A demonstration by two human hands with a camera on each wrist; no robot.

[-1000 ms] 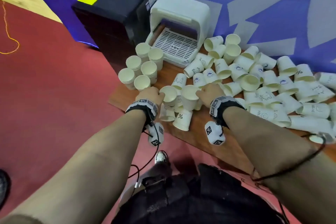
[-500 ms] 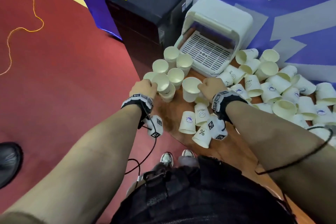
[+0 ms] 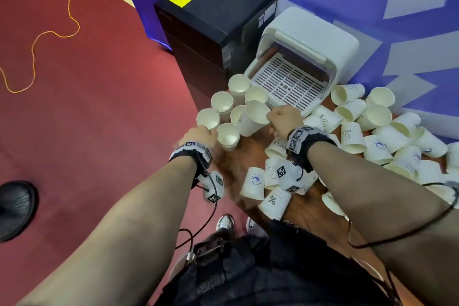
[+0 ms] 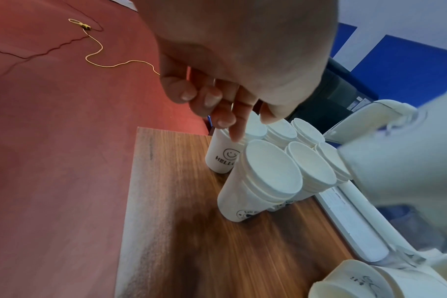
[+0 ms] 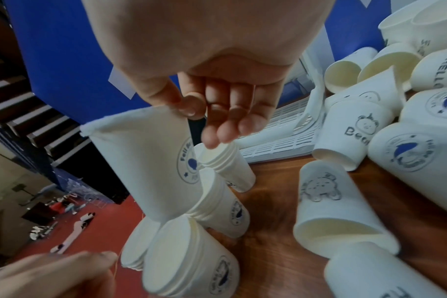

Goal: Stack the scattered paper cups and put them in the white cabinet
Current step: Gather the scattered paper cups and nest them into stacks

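Observation:
My right hand [image 3: 280, 119] pinches the rim of a white paper cup [image 3: 252, 119] between thumb and forefinger [image 5: 191, 113]. That cup [image 5: 151, 161] hangs tilted over several upright cup stacks [image 3: 228, 135] at the table's left corner. My left hand [image 3: 201, 134] has curled fingers [image 4: 222, 119] on the rim of a "HELLO" cup [image 4: 221, 159], which stands at the corner of the group. The white cabinet [image 3: 310, 40] sits just behind the stacks, lid raised, its slotted tray [image 3: 285, 82] bare. Many loose cups [image 3: 372, 117] lie on their sides to the right.
The wooden table [image 3: 248, 156] ends just left of the stacks, with red floor [image 3: 99, 107] beyond. A black box [image 3: 216, 7] stands behind the corner. An orange cord [image 3: 49, 35] and a black shoe [image 3: 15, 206] lie on the floor.
Both hands carried their cups left from the scattered pile to the stacks at the corner. The left cup now stands on the table. The right cup is raised and tilted.

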